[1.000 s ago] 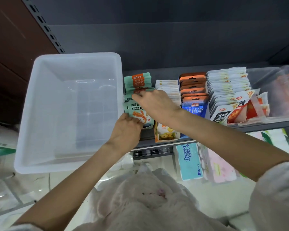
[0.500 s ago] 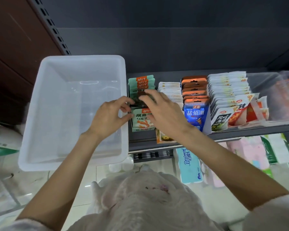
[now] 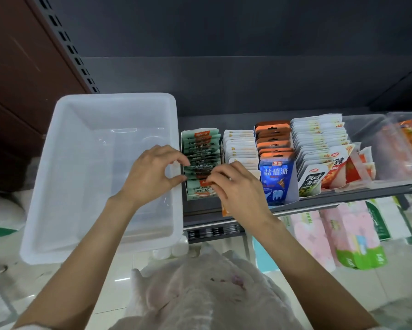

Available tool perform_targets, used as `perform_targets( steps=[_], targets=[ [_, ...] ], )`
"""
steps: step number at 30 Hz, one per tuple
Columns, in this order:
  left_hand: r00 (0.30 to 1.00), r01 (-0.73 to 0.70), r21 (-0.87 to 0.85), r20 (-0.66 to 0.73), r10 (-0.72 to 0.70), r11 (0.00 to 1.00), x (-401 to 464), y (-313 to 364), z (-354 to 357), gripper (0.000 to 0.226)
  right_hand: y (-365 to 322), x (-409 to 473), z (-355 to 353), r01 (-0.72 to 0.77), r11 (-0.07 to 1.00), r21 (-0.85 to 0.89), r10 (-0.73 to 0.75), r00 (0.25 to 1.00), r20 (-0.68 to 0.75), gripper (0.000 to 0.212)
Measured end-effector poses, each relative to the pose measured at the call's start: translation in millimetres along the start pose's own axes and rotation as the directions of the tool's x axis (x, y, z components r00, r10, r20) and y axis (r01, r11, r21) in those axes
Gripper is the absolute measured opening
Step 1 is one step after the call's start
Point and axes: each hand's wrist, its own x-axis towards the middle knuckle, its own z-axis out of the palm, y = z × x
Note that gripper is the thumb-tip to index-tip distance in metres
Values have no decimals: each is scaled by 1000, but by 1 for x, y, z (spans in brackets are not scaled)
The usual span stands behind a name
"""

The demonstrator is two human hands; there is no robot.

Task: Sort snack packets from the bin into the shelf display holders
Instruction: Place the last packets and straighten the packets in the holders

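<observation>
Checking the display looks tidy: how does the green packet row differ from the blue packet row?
The green packets fill the leftmost holder, both hands at them; the blue packets stand two holders right, untouched. Green tops lean ragged; the blue front faces out squarely, orange-topped packets behind. Both stand upright in rows.

upright green packets beside empty translucent bin

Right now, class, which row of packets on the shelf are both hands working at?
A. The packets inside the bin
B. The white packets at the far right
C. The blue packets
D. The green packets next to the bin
D: the left hand and the right hand both meet at the green packets, the row nearest the white bin, which shows no packets inside; the blue packets sit untouched.
</observation>
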Motion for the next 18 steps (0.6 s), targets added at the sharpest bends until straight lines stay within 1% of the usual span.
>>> perform_targets(
  steps=[3, 6, 7, 9, 10, 11, 13, 15, 18],
  targets=[
    [990, -127, 151, 88, 114, 980, 10, -4, -1, 40, -5, -5, 0, -29, 1000, -7, 29, 1000, 10, 23],
    [965, -260, 267, 100, 241, 928, 20, -1, 0, 45, -7, -8, 1, -62, 998, 15, 62, 998, -9, 26],
    [954, -300, 302, 90, 286, 905, 22, -1, 1, 42, -7, -9, 2, -72, 997, 28, 73, 997, -18, 25],
    [929, -362, 354, 63, 364, 862, 23, -2, 4, 28, -6, -9, 2, -93, 994, 53, 94, 995, -25, 23],
    [923, -372, 371, 52, 381, 851, 22, -3, 6, 20, -5, -9, 2, -98, 993, 62, 100, 995, -22, 22],
    [920, -376, 376, 40, 390, 847, 21, -4, 8, 18, -5, -8, 2, -102, 993, 66, 103, 995, -18, 22],
    [923, -367, 358, 29, 383, 859, 20, -4, 11, 22, -6, -6, 1, -111, 992, 67, 112, 994, -11, 23],
    [922, -375, 326, 33, 386, 868, 22, -6, 10, 14, -6, -5, 2, -133, 989, 72, 134, 991, -6, 22],
    [942, -334, 280, 79, 325, 900, 30, -8, 3, 35, -4, -4, 2, -157, 985, 76, 158, 987, -3, 20]
  ],
)
